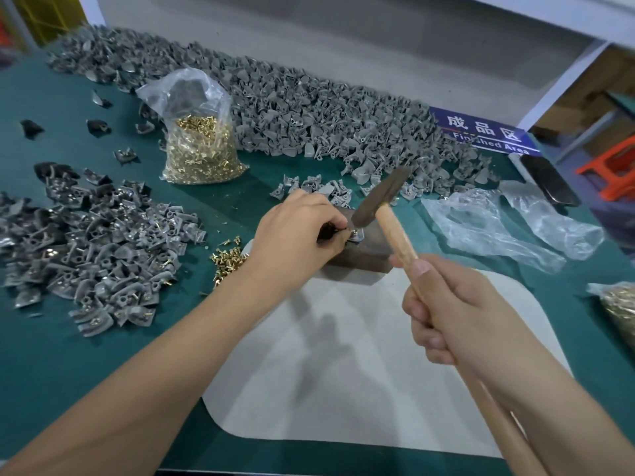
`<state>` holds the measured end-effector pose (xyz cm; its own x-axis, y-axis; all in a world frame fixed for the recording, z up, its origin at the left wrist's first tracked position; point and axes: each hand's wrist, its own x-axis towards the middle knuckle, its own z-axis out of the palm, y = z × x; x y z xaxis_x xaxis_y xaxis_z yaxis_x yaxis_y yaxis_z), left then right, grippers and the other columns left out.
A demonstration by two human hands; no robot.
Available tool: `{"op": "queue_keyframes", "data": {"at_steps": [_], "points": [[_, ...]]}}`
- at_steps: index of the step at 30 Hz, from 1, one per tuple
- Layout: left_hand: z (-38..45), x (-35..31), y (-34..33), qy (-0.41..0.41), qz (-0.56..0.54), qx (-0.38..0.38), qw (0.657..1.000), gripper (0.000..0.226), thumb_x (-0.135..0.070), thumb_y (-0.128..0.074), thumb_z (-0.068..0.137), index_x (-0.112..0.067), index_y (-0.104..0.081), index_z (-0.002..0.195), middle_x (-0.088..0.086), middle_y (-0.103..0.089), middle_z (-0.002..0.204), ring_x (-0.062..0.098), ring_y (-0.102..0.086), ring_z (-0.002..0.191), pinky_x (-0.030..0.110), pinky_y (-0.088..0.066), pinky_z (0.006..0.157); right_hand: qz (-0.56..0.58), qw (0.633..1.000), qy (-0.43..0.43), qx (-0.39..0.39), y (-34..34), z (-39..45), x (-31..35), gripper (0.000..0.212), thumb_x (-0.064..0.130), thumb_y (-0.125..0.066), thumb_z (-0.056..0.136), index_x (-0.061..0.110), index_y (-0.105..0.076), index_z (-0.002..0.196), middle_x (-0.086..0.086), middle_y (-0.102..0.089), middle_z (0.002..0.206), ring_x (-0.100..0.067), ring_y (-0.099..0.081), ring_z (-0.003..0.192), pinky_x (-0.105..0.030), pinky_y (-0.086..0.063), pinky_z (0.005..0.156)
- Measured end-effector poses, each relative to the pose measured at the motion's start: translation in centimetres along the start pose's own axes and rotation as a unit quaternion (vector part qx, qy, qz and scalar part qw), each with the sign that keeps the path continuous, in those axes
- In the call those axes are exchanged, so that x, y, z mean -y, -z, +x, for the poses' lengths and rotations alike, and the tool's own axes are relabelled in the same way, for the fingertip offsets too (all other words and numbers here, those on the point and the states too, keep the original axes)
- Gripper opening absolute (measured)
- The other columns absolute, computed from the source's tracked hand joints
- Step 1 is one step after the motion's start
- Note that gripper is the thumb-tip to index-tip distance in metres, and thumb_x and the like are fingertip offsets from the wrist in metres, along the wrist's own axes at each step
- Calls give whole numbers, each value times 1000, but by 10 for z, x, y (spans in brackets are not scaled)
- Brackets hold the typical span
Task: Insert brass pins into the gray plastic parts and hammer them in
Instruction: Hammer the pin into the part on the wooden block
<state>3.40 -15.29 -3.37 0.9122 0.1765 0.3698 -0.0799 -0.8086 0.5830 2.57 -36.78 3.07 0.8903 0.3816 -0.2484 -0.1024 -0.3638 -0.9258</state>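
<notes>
My left hand (302, 228) pinches a small gray plastic part (355, 235) with a brass pin in it on top of a dark metal block (364, 247). My right hand (450, 310) grips the wooden handle of a hammer (383, 197). The lower tip of the hammer's dark head sits right at the pin. Loose brass pins (228, 261) lie by my left wrist. A clear bag of brass pins (199, 146) stands further back.
A long heap of gray parts (309, 111) runs across the back of the green table. Parts with pins (103, 249) are piled at the left. A white mat (343, 365) lies under the block. Empty plastic bags (498, 228), a phone (548, 180) and a blue sign (481, 132) are at right.
</notes>
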Motion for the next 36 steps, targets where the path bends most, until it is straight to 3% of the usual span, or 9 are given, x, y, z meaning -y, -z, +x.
{"op": "queue_keyframes", "data": {"at_steps": [3, 8, 14, 17, 20, 25, 27, 30, 36], "points": [[0, -1, 1, 2, 0, 2, 1000, 5, -30, -73, 90, -30, -76, 93, -15, -68, 98, 11, -52, 100, 26, -40, 77, -26, 1000, -11, 1, 5, -1, 2, 29, 31, -43, 109, 27, -72, 103, 0, -45, 64, -14, -34, 47, -21, -25, 43], [1, -1, 3, 5, 1, 6, 1000, 8, -36, -71, 92, -31, -78, 93, -15, -66, 94, 12, -51, 100, 30, -43, 78, -23, 998, 51, -27, 2, -5, 3, 28, 31, -43, 108, 27, -71, 109, -1, -42, 65, -14, -34, 46, -21, -25, 41], [0, -4, 6, 3, 9, 12, 1000, 8, -32, -73, 91, -33, -79, 95, -12, -66, 92, 15, -53, 99, 36, -48, 81, -81, 997, -1, 2, 4, -1, -1, 30, 31, -43, 108, 11, -65, 106, 0, -44, 64, -15, -33, 47, -22, -24, 42], [0, -3, 6, 3, 6, 13, 1000, 8, -35, -71, 93, -34, -79, 94, -12, -64, 90, 14, -53, 98, 36, -47, 79, -61, 997, 33, -18, 5, -4, 2, 29, 30, -43, 108, 14, -64, 96, 0, -44, 65, -14, -34, 46, -23, -24, 41], [0, -3, 6, 2, 14, 13, 1000, 9, -37, -70, 93, -34, -78, 92, -13, -61, 88, 13, -51, 97, 35, -46, 77, -35, 997, 57, -28, 1, -7, 1, 27, 30, -44, 109, 23, -69, 106, -1, -42, 66, -15, -33, 47, -21, -24, 42], [1, -3, 6, 6, 17, 13, 1000, 6, -35, -72, 92, -35, -78, 93, -15, -61, 88, 12, -52, 98, 36, -48, 77, -63, 998, -10, 2, 5, -4, -1, 29, 31, -43, 108, 16, -68, 104, -1, -44, 64, -16, -32, 48, -22, -23, 42], [1, -2, 5, 5, 17, 9, 1000, 8, -37, -71, 93, -35, -78, 91, -14, -62, 89, 11, -52, 97, 35, -47, 76, -57, 998, 16, -15, 9, -6, 2, 30, 32, -44, 107, 11, -65, 104, 1, -45, 64, -15, -34, 47, -22, -24, 42], [0, -2, 4, 6, 17, 7, 1000, 9, -38, -70, 93, -34, -78, 91, -14, -62, 89, 12, -51, 98, 35, -46, 76, -41, 997, 54, -37, 5, -7, 1, 27, 32, -44, 108, 19, -68, 105, 1, -43, 64, -13, -35, 46, -22, -25, 41], [1, -2, 5, 5, 19, 11, 1000, 7, -37, -71, 92, -35, -78, 94, -14, -63, 91, 12, -52, 100, 35, -47, 77, -66, 998, 19, -6, 5, -4, -4, 30, 30, -43, 108, 14, -66, 96, -1, -46, 66, -14, -35, 45, -22, -25, 42]]}}
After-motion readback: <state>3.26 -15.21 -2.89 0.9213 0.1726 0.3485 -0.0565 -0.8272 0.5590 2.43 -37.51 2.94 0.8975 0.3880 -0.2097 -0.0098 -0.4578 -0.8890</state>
